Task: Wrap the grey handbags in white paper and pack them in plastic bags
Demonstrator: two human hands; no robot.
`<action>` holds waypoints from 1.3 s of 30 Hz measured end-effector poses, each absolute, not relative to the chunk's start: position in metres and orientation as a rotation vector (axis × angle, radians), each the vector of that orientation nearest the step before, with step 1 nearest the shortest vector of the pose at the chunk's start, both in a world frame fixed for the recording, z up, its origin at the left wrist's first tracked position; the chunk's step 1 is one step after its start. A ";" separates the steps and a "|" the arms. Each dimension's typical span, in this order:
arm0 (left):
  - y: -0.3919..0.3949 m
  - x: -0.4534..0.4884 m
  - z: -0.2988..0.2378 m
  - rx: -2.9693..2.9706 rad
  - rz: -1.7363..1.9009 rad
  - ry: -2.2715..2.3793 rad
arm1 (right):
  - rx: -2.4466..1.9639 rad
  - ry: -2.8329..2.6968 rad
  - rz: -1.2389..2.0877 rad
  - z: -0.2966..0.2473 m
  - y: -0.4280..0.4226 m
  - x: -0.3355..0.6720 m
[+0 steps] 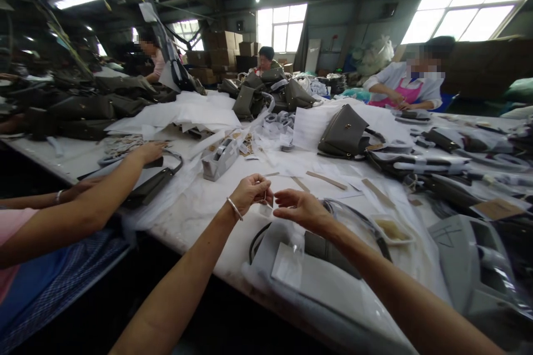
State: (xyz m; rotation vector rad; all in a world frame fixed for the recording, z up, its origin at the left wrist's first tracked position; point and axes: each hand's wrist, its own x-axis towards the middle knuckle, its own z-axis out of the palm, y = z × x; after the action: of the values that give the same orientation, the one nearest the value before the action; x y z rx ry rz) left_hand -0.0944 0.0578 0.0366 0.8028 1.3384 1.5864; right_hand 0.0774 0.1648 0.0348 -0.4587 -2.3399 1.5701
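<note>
My left hand (252,193), with a bracelet at the wrist, is closed in a pinch above the table. From its fingertips hangs a small whitish tag (265,210) on what looks like a thin loop. Just to the right, my right hand (303,209) holds its thumb and fingers apart, close to the tag, with nothing visible in them. Below both hands lies a dark grey-green handbag (328,249), partly wrapped in clear film, with a white sheet (287,266) on it. Its dark strap (366,216) curves behind my right forearm.
A grey tape dispenser (220,158) stands ahead, a larger one (466,266) at right. A tray of yellowish stuff (391,230) sits right of the bag. Brown strips (327,179) and an upright handbag (345,130) lie beyond. A co-worker's arm (104,194) reaches over another bag at left.
</note>
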 end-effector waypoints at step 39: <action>0.026 -0.028 0.045 1.196 1.388 1.253 | -0.652 -1.810 2.072 0.090 0.143 0.109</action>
State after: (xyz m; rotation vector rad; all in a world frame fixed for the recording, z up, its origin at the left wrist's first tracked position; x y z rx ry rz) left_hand -0.0277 0.0264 0.0450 1.1964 1.2529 1.3885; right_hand 0.1087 0.1426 0.0899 -0.6522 -1.8098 2.0718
